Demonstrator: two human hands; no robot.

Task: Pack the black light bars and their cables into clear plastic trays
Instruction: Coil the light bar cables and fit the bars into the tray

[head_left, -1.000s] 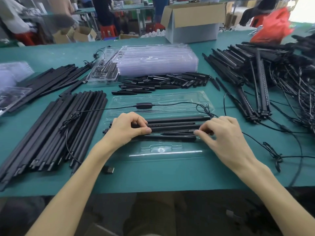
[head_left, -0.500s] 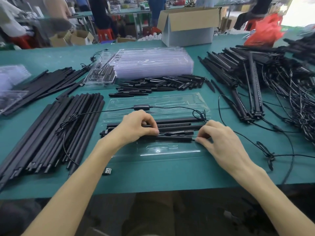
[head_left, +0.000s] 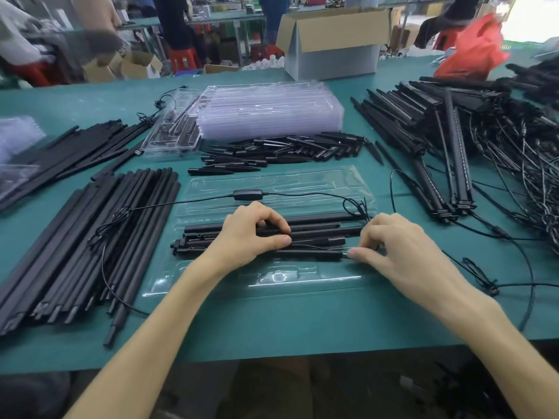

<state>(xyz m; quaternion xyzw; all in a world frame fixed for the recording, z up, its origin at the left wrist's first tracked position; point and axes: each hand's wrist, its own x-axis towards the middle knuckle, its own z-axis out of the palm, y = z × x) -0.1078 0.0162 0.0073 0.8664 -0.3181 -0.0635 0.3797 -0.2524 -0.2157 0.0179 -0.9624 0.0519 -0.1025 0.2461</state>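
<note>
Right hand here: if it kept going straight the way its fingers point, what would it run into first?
The right hand points left along the tray; its fingertips sit at the end of the nearest light bar, so that comes first. Beyond it, probably the left hand.

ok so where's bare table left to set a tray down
Bare mat: the front strip between the open tray and the table edge, and the far-left stretch behind the loose bars. Crowded: bar stack at left, tangled cables at right.
</note>
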